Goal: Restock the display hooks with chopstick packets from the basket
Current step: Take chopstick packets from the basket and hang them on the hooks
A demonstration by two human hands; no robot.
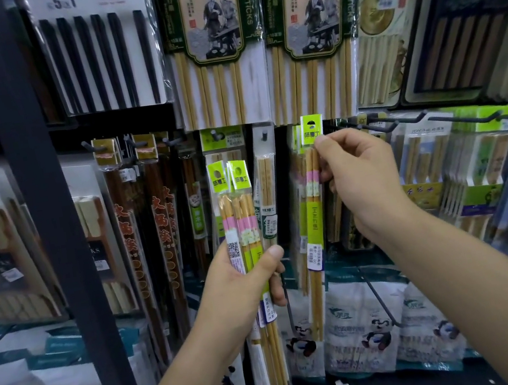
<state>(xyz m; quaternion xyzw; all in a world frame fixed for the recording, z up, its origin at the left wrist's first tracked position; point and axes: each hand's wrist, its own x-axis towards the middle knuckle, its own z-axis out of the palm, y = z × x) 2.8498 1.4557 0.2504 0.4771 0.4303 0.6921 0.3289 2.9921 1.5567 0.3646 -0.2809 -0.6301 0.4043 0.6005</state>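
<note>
A: Right hand?
B: Fingers curled; thumb and forefinger pinch one chopstick packet just under its green header card; packet upright, long axis near vertical, lower end tipped slightly left.
A: Left hand?
B: Lower and to the left; wrapped round the middle of a bundle of spare packets, thumb across the front; two green headers show at the top, full count unclear.
A: What does the next move turn on?
B: My reading: the hang hole in the header against a hook tip; the header sits up at the hook row, on the far side of the hands, just left of the bare dark hooks that jut toward the near side; matching packets hang directly behind it; the right hand is the nearer one, at hook height; the left only carries stock.
A: Hole on a hook yet?
B: Cannot tell; the header covers whatever peg lies behind; a dark spot shows in the hole, peg or shadow, unclear.
A: Anything else lost?
B: Basket not in view; both forearms cut off at the lower edge; small print unreadable.
</note>
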